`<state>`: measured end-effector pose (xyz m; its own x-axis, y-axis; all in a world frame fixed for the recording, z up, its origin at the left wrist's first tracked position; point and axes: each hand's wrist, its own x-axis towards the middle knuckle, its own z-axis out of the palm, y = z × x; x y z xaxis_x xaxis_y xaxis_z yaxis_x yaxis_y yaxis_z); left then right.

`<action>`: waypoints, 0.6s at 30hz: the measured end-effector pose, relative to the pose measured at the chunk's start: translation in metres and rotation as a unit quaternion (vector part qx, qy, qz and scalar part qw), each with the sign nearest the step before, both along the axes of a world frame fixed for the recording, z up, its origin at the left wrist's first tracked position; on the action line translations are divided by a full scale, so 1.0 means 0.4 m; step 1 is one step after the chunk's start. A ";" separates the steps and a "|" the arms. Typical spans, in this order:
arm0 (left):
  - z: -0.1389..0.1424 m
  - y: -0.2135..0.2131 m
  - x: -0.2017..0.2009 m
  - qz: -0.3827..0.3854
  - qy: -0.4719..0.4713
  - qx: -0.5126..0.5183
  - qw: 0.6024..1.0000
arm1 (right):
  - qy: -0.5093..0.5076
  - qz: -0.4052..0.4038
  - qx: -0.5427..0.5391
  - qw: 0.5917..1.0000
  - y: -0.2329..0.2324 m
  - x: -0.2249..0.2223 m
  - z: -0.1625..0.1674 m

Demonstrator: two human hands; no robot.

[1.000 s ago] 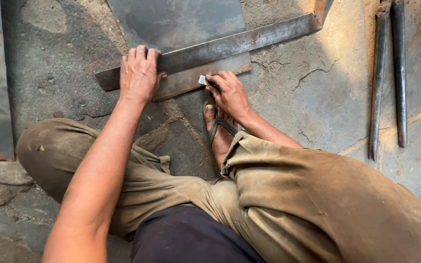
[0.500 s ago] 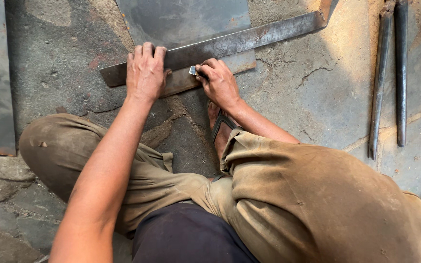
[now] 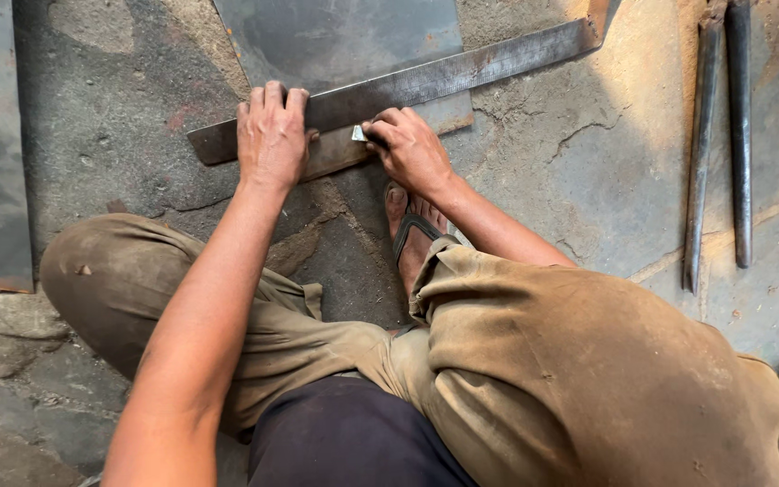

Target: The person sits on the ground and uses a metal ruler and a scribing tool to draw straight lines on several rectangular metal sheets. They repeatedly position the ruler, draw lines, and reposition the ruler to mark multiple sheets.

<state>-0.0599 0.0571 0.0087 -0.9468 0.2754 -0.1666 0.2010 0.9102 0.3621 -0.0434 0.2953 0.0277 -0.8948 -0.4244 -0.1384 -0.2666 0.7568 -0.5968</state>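
While the left hand [image 3: 270, 135] presses flat on the straightedge [image 3: 426, 83], the right hand [image 3: 410, 149] pinches a marker [image 3: 359, 133] at its edge.

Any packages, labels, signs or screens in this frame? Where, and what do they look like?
None in view: only bare metal and rough floor.
Long flat metal bar: grey, lying slantwise on the floor, left hand pressed flat on it.
Small pale marker: pinched in the right hand against the bar.
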 end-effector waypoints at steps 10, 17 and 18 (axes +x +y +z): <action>0.012 -0.002 0.005 0.010 0.015 0.017 1.000 | -0.183 0.134 0.133 0.965 -0.005 -0.013 -0.035; -0.030 -0.004 0.001 0.008 0.002 0.020 1.000 | 0.166 0.074 0.177 0.967 0.187 -0.187 -0.008; -0.033 -0.002 0.001 0.012 -0.006 0.021 1.000 | 0.143 0.094 0.211 0.962 0.189 -0.205 -0.015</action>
<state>-0.0595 0.0563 -0.0046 -0.9512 0.2594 -0.1672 0.1743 0.8986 0.4026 -0.1256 0.3710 0.0216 -0.8346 -0.5429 -0.0936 -0.5305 0.8378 -0.1293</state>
